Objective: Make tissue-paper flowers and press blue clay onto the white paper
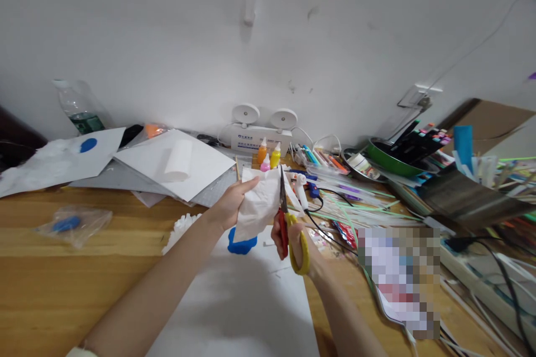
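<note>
My left hand (229, 203) is closed on the upper left of a thin, creased sheet of white tissue paper (258, 203), held up over the work surface. My right hand (295, 240) grips scissors (283, 215) with red and yellow handles. Their dark blades point upward along the tissue's right edge, beside a narrow white strip (292, 192); whether the strip is still joined I cannot tell. Under the tissue, a blue lump (242, 242) sits on a large white sheet (238, 301), its upper part hidden. Crumpled white paper (181, 230) lies left of it.
Orange, yellow and pink bottles (262, 152) stand behind my hands. A glue gun (300, 189) and its cord lie to the right, near markers in a green pan (391, 159) and a power strip (473, 279). Leftward are a plastic bag (84, 226), a paper roll (179, 160) and a bottle (77, 106).
</note>
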Demonstrator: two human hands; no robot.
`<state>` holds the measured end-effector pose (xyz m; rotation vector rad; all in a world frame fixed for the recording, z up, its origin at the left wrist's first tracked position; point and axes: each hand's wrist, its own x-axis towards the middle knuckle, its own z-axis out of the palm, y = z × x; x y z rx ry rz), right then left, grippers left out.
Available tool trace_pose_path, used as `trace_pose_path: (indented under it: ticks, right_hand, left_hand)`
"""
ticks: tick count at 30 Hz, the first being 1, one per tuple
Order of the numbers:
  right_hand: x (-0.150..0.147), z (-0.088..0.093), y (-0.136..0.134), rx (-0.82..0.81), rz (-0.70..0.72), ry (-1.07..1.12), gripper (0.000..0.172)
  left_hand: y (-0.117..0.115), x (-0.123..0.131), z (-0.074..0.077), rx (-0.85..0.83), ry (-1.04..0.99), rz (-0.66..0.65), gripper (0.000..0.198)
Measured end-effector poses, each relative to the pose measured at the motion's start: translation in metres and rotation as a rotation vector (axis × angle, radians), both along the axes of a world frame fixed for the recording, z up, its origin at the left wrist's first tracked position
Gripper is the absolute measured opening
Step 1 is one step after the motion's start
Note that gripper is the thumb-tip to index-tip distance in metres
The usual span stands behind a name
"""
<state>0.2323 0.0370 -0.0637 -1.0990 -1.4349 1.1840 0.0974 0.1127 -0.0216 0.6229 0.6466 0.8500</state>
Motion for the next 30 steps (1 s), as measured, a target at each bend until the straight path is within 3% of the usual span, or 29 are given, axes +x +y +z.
trace_pose_path:
  ticks: [8, 16, 30]
  right_hand:
    - [0.013, -0.002, 0.002, 0.111, 0.091, -0.138, 0.064]
    - [0.008, 0.002, 0.002, 0.011, 0.108, -0.049, 0.067]
    - [0.012, 0.001, 0.006, 0.029, 0.013, -0.02, 0.064]
  left_hand:
    - [0.0, 0.0, -0.003, -0.057, 0.002, -0.109, 0.025]
    - [-0.001, 0.0, 0.001, -0.128, -0.069, -0.172, 0.035]
    - [0.0, -0.002, 0.003, -0.126, 0.013, -0.135, 0.028]
